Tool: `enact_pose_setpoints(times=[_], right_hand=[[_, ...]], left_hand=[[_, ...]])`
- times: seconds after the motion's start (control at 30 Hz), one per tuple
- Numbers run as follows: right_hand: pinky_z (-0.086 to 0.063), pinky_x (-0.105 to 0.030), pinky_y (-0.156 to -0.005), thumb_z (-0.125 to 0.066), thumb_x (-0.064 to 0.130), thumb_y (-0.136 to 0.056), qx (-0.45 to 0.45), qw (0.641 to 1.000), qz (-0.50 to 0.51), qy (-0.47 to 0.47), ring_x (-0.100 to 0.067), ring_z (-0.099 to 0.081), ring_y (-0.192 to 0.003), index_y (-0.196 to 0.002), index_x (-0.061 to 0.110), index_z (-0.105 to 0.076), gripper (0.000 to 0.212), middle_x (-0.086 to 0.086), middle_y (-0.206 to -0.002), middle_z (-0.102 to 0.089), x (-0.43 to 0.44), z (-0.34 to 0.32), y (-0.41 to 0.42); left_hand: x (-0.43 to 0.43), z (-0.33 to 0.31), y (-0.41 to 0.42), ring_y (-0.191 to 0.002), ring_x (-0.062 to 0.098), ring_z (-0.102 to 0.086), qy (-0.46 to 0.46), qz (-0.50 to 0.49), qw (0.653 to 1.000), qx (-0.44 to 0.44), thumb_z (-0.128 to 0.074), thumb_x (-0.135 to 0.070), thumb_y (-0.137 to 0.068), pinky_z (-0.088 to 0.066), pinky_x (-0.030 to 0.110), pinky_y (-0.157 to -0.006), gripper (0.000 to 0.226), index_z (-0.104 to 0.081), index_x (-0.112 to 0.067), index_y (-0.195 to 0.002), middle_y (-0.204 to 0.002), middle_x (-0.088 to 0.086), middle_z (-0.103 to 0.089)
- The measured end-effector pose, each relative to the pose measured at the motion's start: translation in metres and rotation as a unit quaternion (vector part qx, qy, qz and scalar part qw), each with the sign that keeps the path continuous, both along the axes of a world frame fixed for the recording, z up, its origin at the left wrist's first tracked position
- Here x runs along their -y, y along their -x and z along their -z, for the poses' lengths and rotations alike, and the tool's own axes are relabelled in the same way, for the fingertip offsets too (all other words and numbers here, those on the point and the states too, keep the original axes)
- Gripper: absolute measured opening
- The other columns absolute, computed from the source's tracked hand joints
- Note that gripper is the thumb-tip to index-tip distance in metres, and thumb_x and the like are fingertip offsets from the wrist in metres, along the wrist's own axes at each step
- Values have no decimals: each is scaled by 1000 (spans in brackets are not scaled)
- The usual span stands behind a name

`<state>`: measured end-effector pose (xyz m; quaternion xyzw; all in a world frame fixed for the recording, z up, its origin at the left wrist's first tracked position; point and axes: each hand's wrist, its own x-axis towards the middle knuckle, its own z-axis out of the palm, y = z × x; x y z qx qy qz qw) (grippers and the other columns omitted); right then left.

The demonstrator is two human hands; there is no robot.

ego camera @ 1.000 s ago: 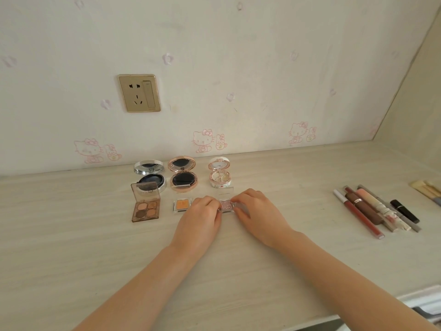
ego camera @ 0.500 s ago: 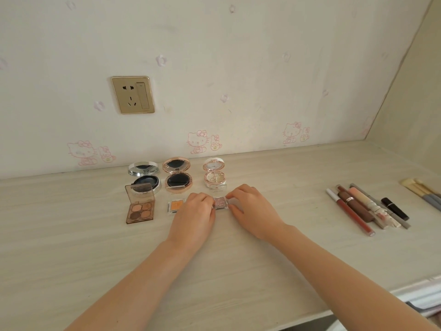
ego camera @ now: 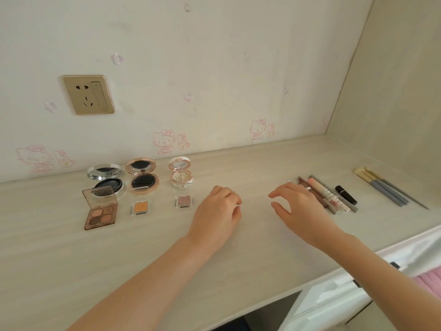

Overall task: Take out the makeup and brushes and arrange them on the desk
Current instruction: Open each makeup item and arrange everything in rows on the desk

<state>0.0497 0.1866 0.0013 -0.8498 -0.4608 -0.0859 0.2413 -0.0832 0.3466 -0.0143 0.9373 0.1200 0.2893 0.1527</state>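
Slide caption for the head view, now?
Left hand and right hand, both empty, over the desk between open compacts and the pencils and brushes.

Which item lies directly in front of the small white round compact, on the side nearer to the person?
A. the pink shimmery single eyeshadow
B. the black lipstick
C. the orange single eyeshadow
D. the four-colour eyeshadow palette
A: the pink shimmery single eyeshadow sits just before the small white round compact, while the orange single eyeshadow sits before the rose-gold compact.
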Motion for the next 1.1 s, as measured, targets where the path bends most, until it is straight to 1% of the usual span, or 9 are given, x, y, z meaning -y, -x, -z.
enact_pose_setpoints(times=[0.13, 0.23, 0.33, 0.57, 0.63, 0.73, 0.87, 0.97, 1.1], right_hand=[[-43, -37, -95, -62, 19, -90, 6, 998, 62, -4, -20, -41, -132, -106, 17, -69, 18, 3, -117, -61, 34, 3, -19], [-46, -35, -81, -62, 15, -89, 10, 995, 101, -15, -26, -51, -116, -104, 14, -70, 17, -1, -118, -62, 54, 7, -36], [-43, -31, -72, -61, 16, -89, 27, 991, 128, 5, -26, -51, -104, -106, 14, -67, 19, -1, -110, -61, 67, 13, -52], [-46, -32, -75, -66, 19, -86, 44, 989, 135, 31, -26, -52, -97, -106, 14, -67, 21, -2, -106, -59, 80, 23, -74], [-45, -32, -74, -69, 21, -85, 44, 990, 130, 34, -26, -51, -97, -105, 13, -67, 21, -2, -107, -57, 79, 24, -76], [-48, -37, -79, -70, 21, -84, 65, 990, 115, 52, -27, -50, -104, -104, 12, -66, 23, -2, -111, -57, 78, 25, -77], [-48, -39, -86, -71, 21, -84, 78, 990, 105, 47, -28, -49, -111, -104, 10, -67, 24, -3, -114, -58, 79, 26, -77], [-48, -40, -86, -73, 17, -83, 88, 990, 105, 23, -29, -50, -111, -101, 8, -69, 20, -4, -112, -61, 79, 26, -75], [-47, -39, -86, -73, 12, -82, 95, 988, 113, -48, -31, -53, -107, -101, 7, -70, 20, -6, -109, -63, 79, 21, -73]], left_hand=[[29, 2, -38, -112, 13, -48, 47, 32, 998, -11, -54, -15, -92, -46, 32, -89, 20, -68, -12, -106, -107, -3, -65], [45, 1, -71, -113, 17, -48, 62, 62, 996, -30, -52, -16, -92, -44, 33, -92, 23, -67, -12, -110, -112, 0, -65], [53, -4, -106, -118, 18, -44, 43, 91, 993, -66, -49, -17, -93, -43, 34, -92, 28, -63, -13, -117, -118, 2, -61], [58, -11, -169, -123, 29, -40, 60, 67, 987, -135, -45, -20, -95, -40, 42, -98, 33, -59, -7, -122, -124, 11, -56], [58, -8, -178, -123, 32, -40, 62, 64, 982, -166, -44, -23, -97, -38, 43, -101, 33, -61, -4, -117, -122, 14, -57], [60, -3, -187, -112, 35, -48, 66, 60, 977, -196, -42, -24, -97, -39, 43, -98, 30, -59, -3, -84, -102, 17, -61], [61, 0, -190, -105, 35, -50, 115, 50, 977, -171, -46, -22, -94, -38, 40, -96, 28, -54, -12, -70, -92, 17, -62], [63, -1, -187, -102, 34, -52, 182, 42, 974, -127, -49, -22, -93, -40, 37, -89, 29, -66, -3, -79, -92, 16, -67], [64, -11, -181, -106, 25, -54, 289, 26, 956, -46, -55, -25, -92, -43, 33, -87, 21, -68, -9, -96, -102, 5, -69]])
